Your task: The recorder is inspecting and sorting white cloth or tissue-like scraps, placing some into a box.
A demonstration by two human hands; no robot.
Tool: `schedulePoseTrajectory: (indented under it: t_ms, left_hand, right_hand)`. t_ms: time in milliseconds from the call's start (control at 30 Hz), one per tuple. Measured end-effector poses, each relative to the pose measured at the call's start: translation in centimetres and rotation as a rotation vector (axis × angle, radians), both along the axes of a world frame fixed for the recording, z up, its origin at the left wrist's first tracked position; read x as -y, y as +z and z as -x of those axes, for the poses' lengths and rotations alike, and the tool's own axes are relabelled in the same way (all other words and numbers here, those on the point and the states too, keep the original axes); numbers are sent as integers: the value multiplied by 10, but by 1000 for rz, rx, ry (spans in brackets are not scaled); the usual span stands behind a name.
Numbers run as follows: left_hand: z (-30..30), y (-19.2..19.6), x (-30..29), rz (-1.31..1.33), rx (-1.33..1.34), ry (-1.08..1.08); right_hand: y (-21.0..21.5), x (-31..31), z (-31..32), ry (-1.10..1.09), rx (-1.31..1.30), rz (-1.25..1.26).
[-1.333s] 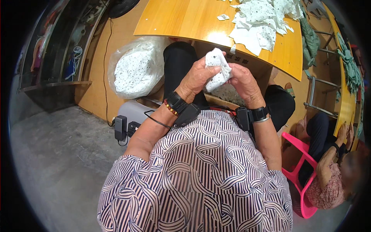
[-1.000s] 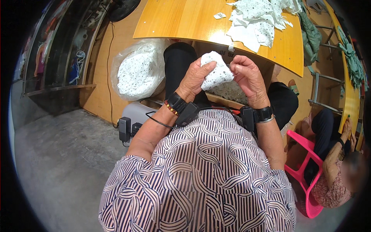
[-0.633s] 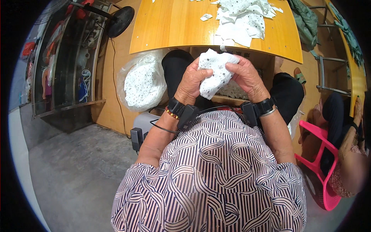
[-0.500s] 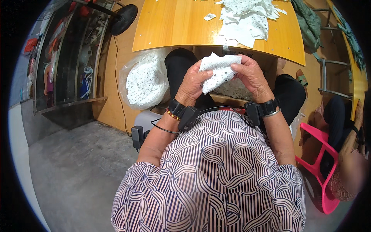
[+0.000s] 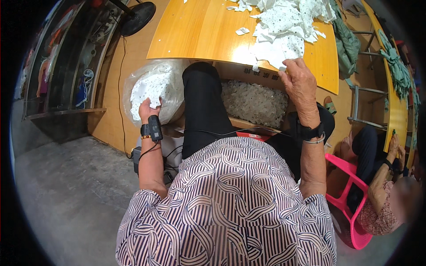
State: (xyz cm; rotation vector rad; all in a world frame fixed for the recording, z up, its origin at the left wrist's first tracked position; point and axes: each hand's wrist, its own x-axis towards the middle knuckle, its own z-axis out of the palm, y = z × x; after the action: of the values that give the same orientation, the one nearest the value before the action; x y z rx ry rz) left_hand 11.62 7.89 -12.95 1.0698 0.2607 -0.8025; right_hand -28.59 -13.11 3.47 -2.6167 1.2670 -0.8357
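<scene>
Over a clear plastic bag (image 5: pixel 129 91) of white, black-speckled material on the left, my left hand (image 5: pixel 148 110) is closed on a speckled sheet piece (image 5: pixel 155 101). Part of its fingers is hidden by the piece. My right hand (image 5: pixel 301 82) is at the near edge of the wooden table (image 5: pixel 199 31). Its bent fingers pinch the near corner of a white sheet (image 5: pixel 273 52) at the front of a loose pile of torn speckled sheets (image 5: pixel 288 22). A small scrap (image 5: pixel 242 31) lies beside the pile.
Between my knees stands a carton (image 5: pixel 250 72) of small speckled bits (image 5: pixel 255 99). A black round stand base (image 5: pixel 140 20) and shelves (image 5: pixel 66 66) are on the left. On the right are green cloth (image 5: pixel 346 48), a pink chair (image 5: pixel 341 195) and another person (image 5: pixel 377 208).
Both hands held one folded speckled piece between them. They have parted: the left hand moved down-left to the bag with a piece, the right hand moved to the table's edge.
</scene>
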Motion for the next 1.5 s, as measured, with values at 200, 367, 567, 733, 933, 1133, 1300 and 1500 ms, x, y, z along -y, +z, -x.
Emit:
schedulePoseTrajectory:
  t_ms: [200, 367, 567, 733, 933, 1133, 1300, 1500]
  left_hand:
    - [21, 15, -21, -457, -119, 50]
    - [126, 121, 50, 315, 119, -640]
    - [241, 127, 117, 391, -439, -1080]
    - [264, 133, 154, 601, -332, -612]
    - [237, 119, 138, 482, -192, -703]
    - [222, 142, 116, 304, 79, -1080]
    - [228, 146, 108, 273, 162, -1266]
    - [226, 143, 100, 337, 209, -1520]
  right_hand:
    - [-10, 5, -4, 36, -91, 21]
    - [1, 1, -11, 153, 195, -163]
    - [5, -16, -14, 286, 259, -222]
    - [-9, -44, -9, 429, 163, -227]
    - [-12, -45, -3, 433, 370, -575]
    - [2, -29, 2, 197, 519, -630]
    - [-5, -27, -19, 366, 518, -769]
    - [-14, -13, -16, 582, 355, -982]
